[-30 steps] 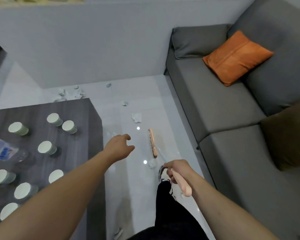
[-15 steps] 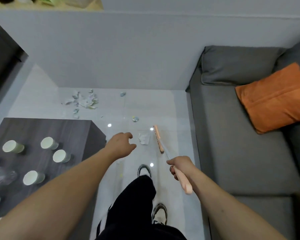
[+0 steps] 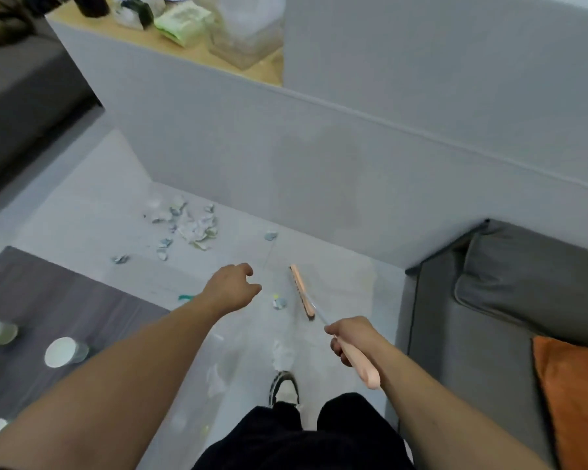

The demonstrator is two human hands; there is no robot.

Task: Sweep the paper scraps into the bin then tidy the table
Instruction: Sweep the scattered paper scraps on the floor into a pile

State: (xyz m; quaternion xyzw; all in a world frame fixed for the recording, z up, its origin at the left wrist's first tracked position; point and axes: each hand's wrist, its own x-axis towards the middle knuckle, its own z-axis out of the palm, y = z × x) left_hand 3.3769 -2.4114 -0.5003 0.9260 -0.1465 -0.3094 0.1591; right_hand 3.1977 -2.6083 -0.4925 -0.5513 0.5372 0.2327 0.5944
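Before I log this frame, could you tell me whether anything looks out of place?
Yes: paper scraps lie strewn on the floor by the wall, with a stray scrap beside the broom head. Paper cups sit scattered on the table.

text: none legible | labels: none legible | packets on ledge: print too blurred to read

Person steps forward along the floor, broom head nearer the scrap pile

The view swings up and left: the ledge above the low wall comes into sight, the sofa slides to the right edge, and less of the table shows. The broom head now lies closer to the paper scraps by the wall; one small scrap sits just beside its left edge. A shoe is planted further forward.
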